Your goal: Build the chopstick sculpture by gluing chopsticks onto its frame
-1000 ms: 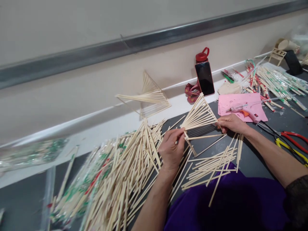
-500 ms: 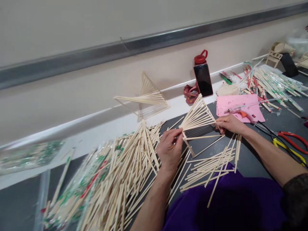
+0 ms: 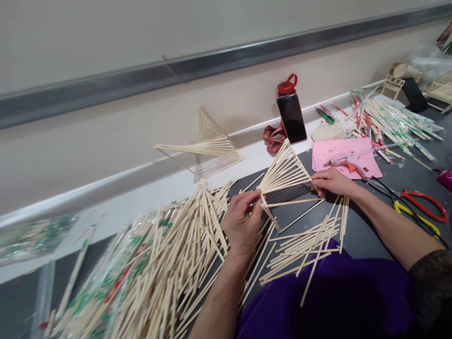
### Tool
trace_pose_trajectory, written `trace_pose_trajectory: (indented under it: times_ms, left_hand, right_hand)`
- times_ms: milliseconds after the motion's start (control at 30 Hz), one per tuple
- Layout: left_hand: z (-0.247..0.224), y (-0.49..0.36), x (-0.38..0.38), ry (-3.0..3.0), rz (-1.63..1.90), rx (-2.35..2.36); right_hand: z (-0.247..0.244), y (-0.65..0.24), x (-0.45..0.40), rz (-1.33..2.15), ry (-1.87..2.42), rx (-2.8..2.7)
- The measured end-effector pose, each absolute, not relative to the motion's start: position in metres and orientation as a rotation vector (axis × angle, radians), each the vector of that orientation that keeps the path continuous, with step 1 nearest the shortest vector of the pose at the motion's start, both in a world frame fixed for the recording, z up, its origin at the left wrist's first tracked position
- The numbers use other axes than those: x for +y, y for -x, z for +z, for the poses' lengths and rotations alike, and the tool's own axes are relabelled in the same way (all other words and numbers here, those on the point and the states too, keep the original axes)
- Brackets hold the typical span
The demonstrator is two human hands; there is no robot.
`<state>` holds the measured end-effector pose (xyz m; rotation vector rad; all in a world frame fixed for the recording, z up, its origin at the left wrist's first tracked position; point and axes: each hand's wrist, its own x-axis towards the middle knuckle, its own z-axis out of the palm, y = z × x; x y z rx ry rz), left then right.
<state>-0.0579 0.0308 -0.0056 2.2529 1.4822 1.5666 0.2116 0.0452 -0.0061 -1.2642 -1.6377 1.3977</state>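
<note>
Everything is sliding a bit to the left in the view, even the bottle (image 3: 287,86) and the wall (image 3: 106,33), so the head is probably turning right. More of a purple thing (image 3: 446,180) is showing at the right edge. Both hands are sliding along with the rest, and the frame (image 3: 285,175) is keeping its place between them.

Its long sticks are spreading like a fan, starting at its left corner and going out to the right and far side. Left hand (image 3: 243,221) fingers are pinching that left corner, where the sticks are meeting. Right hand (image 3: 330,182) fingers are pinching the right corner, so both hands are touching it, one at each end. I cannot tell if its low, near corner is resting on the worktop (image 3: 409,176).

Loose sticks (image 3: 307,240) are lying on the near side. One big pile (image 3: 176,263) is lying to the left. Just past the right hand, a glue gun (image 3: 357,162) is lying on pink paper (image 3: 325,148).
</note>
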Motion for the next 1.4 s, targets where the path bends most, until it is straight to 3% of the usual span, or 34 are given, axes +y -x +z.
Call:
trace_pose_trajectory:
  times_ms: [1400]
  left_hand:
    - [-0.0043,0.0581,0.0302,-2.328,1.552,1.484]
  right_hand:
    - [-0.0081,-0.209,0.0447,1.365,1.291,-1.56]
